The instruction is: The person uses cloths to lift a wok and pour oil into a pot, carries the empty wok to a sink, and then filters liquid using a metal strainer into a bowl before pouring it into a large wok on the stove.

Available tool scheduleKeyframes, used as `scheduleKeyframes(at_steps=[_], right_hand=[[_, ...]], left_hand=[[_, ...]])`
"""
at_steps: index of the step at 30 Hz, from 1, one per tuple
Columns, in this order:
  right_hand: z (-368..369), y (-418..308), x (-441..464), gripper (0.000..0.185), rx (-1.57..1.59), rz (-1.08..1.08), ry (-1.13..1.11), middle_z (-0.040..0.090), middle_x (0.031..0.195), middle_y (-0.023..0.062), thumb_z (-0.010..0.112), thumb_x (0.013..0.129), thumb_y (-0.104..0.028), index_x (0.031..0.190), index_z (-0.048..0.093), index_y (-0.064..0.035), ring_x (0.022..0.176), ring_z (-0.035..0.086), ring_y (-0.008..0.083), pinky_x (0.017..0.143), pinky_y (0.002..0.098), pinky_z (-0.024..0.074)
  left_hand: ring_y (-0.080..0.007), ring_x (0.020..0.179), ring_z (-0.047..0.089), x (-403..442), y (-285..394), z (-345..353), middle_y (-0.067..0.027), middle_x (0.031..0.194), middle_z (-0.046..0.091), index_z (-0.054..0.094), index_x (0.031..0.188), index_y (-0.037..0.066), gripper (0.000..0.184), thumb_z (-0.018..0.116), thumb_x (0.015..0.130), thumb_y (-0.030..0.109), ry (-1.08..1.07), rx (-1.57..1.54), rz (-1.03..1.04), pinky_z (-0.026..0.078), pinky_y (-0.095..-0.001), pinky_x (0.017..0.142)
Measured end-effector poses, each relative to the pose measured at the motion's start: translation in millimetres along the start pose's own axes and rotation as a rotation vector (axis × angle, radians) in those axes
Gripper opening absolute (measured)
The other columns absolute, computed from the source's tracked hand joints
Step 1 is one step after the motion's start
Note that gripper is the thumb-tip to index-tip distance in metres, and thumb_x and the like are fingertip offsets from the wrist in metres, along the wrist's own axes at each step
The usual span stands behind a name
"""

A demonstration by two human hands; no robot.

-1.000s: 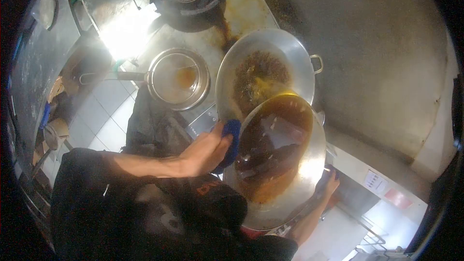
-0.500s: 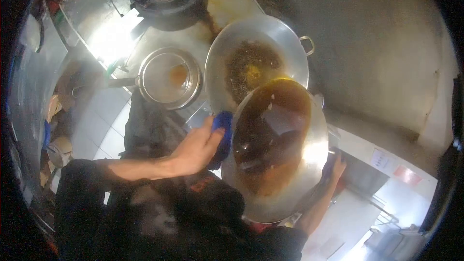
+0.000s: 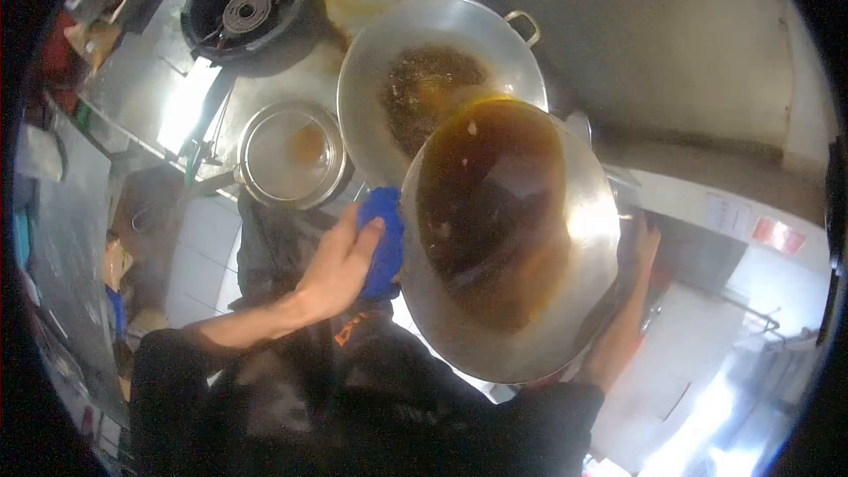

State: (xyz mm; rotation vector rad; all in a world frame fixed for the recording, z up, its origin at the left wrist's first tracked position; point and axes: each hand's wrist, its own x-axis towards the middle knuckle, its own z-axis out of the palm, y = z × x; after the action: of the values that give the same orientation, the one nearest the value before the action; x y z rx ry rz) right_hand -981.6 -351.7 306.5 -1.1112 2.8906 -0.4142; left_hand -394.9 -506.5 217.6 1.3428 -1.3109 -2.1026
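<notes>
Head view: your silver wok (image 3: 477, 358) tilts, lip over rear wok (image 3: 367, 62), glossy dark-brown liquid (image 3: 490, 212) pooled to lip, pale flecks inside. Your left fingers (image 3: 362, 247) clutch blue cloth (image 3: 384, 256) beside rim; right hand (image 3: 647, 243) at far side, grip cannot be told.
</notes>
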Motion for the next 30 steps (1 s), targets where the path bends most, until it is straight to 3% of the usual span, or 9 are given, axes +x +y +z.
scheduleKeyframes(at_steps=[4, 6, 13, 15, 17, 19, 21, 24, 30], right_hand=[[-5.4, 1.9, -0.6, 0.045, -0.086, 0.054, -0.032, 0.066, 0.102, 0.0257, 0.057, 0.091, -0.035, 0.107, 0.063, 0.0067, 0.098, 0.063, 0.0343, 0.088, 0.0394, 0.0455], [-2.3, 9.7, -0.5, 0.050, -0.070, 0.023, 0.064, 0.064, 0.104, 0.0282, 0.056, 0.090, -0.039, 0.109, 0.063, 0.0060, 0.103, 0.062, 0.0388, 0.089, 0.0408, 0.0448], [-13.3, -3.4, -3.7, 0.058, -0.195, 0.217, 0.015, 0.061, 0.111, 0.0315, 0.054, 0.088, -0.046, 0.113, 0.060, 0.0065, 0.112, 0.055, 0.0439, 0.093, 0.0445, 0.0431], [-15.9, -13.9, -7.4, 0.060, -0.193, 0.189, -0.002, 0.062, 0.114, 0.0281, 0.056, 0.088, -0.043, 0.115, 0.058, 0.0109, 0.113, 0.057, 0.0366, 0.096, 0.0400, 0.0420], [-13.5, 3.7, -0.8, 0.058, -0.286, 0.242, 0.039, 0.059, 0.113, 0.0317, 0.053, 0.088, -0.047, 0.116, 0.060, 0.0044, 0.113, 0.054, 0.0436, 0.096, 0.0442, 0.0427], [-17.8, 1.7, -2.4, 0.061, -0.188, 0.154, -0.010, 0.058, 0.114, 0.0340, 0.054, 0.088, -0.049, 0.115, 0.060, 0.0049, 0.113, 0.054, 0.0456, 0.096, 0.0456, 0.0424], [-12.9, 19.3, 6.0, 0.061, -0.327, 0.145, 0.057, 0.058, 0.113, 0.0343, 0.054, 0.087, -0.050, 0.114, 0.061, 0.0050, 0.112, 0.054, 0.0465, 0.095, 0.0457, 0.0423], [-13.9, 32.4, 10.5, 0.063, -0.225, 0.148, 0.001, 0.058, 0.112, 0.0342, 0.053, 0.087, -0.052, 0.113, 0.061, 0.0047, 0.112, 0.054, 0.0463, 0.095, 0.0460, 0.0422], [-20.1, 3.5, -3.2, 0.067, -0.241, 0.223, 0.000, 0.057, 0.116, 0.0323, 0.052, 0.085, -0.055, 0.116, 0.059, 0.0042, 0.114, 0.053, 0.0451, 0.097, 0.0458, 0.0408]], left_hand=[[-0.0324, 0.109, 0.056, -3.6, 10.6, 1.5, -0.0266, 0.117, 0.057, 0.042, 0.127, -0.008, 0.049, 0.041, 0.099, 0.032, 0.033, 0.123, 0.009, 0.039, -0.0381, 0.096], [-0.0314, 0.120, 0.049, -5.3, 21.1, 0.7, -0.0266, 0.127, 0.051, 0.038, 0.133, -0.009, 0.054, 0.041, 0.099, 0.033, -0.045, -0.001, -0.038, 0.033, -0.0362, 0.103], [-0.0316, 0.125, 0.045, -5.8, 22.3, 3.7, -0.0271, 0.131, 0.048, 0.033, 0.135, -0.014, 0.060, 0.043, 0.098, 0.032, -0.022, 0.140, -0.076, 0.030, -0.0355, 0.107], [-0.0325, 0.128, 0.042, -8.2, 27.5, 6.1, -0.0278, 0.134, 0.045, 0.034, 0.135, -0.013, 0.060, 0.043, 0.097, 0.033, -0.008, 0.096, -0.058, 0.028, -0.0363, 0.108], [-0.0328, 0.130, 0.039, -6.8, 16.8, 5.7, -0.0281, 0.136, 0.043, 0.034, 0.136, -0.013, 0.061, 0.043, 0.097, 0.034, 0.010, 0.166, -0.046, 0.026, -0.0364, 0.109], [-0.0331, 0.132, 0.037, -5.2, 18.9, 6.1, -0.0284, 0.139, 0.041, 0.033, 0.137, -0.012, 0.062, 0.043, 0.097, 0.035, 0.030, 0.235, -0.037, 0.024, -0.0364, 0.110], [-0.0330, 0.135, 0.033, -7.6, 27.9, 9.0, -0.0278, 0.142, 0.037, 0.031, 0.139, -0.012, 0.064, 0.043, 0.097, 0.036, -0.017, 0.096, -0.147, 0.022, -0.0358, 0.112], [-0.0331, 0.135, 0.033, -4.5, 6.8, 5.3, -0.0269, 0.143, 0.037, 0.029, 0.141, -0.009, 0.065, 0.045, 0.097, 0.036, 0.026, 0.116, -0.190, 0.021, -0.0356, 0.112], [-0.0312, 0.133, 0.036, -0.2, -5.7, 1.1, -0.0249, 0.141, 0.041, 0.034, 0.141, -0.006, 0.059, 0.046, 0.096, 0.030, -0.010, 0.043, -0.121, 0.024, -0.0354, 0.110]])
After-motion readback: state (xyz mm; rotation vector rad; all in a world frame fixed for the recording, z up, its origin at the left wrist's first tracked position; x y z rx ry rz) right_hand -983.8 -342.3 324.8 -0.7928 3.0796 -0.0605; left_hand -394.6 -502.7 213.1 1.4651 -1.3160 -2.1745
